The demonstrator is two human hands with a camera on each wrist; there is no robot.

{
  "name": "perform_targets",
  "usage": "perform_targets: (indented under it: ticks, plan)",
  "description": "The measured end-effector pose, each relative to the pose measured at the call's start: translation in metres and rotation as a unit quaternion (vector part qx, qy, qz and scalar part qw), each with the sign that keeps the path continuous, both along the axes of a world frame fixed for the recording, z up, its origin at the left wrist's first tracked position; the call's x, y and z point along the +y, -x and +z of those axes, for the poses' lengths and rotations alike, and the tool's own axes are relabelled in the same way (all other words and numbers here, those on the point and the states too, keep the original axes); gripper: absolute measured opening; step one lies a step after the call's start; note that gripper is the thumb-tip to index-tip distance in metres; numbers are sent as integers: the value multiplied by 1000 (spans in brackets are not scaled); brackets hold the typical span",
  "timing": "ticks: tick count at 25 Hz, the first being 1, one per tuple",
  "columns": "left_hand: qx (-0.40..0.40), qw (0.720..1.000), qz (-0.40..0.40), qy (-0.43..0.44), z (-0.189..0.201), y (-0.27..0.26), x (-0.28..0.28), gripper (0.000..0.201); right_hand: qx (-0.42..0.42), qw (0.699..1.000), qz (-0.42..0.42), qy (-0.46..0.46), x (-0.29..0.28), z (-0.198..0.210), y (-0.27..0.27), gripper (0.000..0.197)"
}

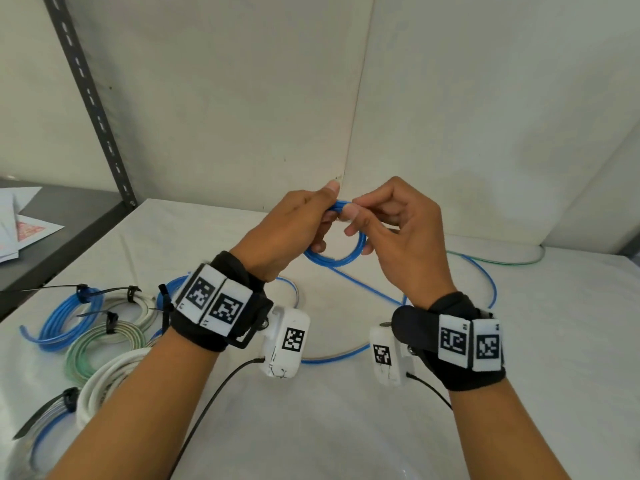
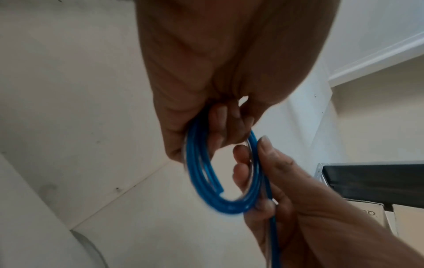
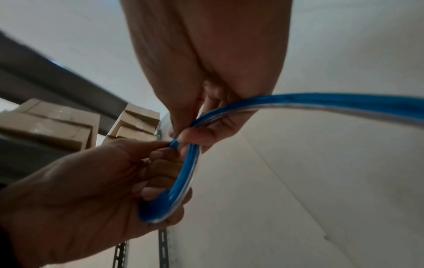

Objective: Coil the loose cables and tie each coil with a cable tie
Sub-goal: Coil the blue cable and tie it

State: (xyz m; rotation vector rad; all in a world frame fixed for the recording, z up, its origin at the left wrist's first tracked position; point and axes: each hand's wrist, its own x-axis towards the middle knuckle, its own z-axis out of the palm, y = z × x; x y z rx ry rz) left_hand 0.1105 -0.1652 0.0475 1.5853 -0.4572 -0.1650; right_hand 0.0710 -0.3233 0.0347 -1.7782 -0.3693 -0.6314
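Left hand [image 1: 291,226] clamps the blue cable coil [image 1: 334,252] to keep loops stacked; right hand [image 1: 398,230] pinches the strand, probably feeding another turn.

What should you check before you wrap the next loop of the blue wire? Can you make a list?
1. Left hand grips the blue coil: ok.
2. Right hand pinches the cable at the coil's top: ok.
3. Loops lie together, not sprung apart: ok.
4. Loose blue cable still left on the table to wind: ok.
5. Loose length free of knots: cannot tell.
6. Spare cable tie within reach: cannot tell.
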Motion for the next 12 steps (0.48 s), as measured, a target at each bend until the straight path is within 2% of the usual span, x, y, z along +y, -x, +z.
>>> perform_targets:
  ticks: [2,4,6,12]
  plan:
    - [37,993,43,102,3,-5,2,47,13,997,14,-70,2,-2,-2,3]
    - [79,971,59,218,7,-10,8,46,31,990,28,-132,8,-5,-3,6]
    - [101,948,61,297,8,-13,13,46,43,984,44,-168,18,-8,-2,9]
    - [123,910,38,393,2,-10,4,48,34,976,30,-215,38,-17,1,22]
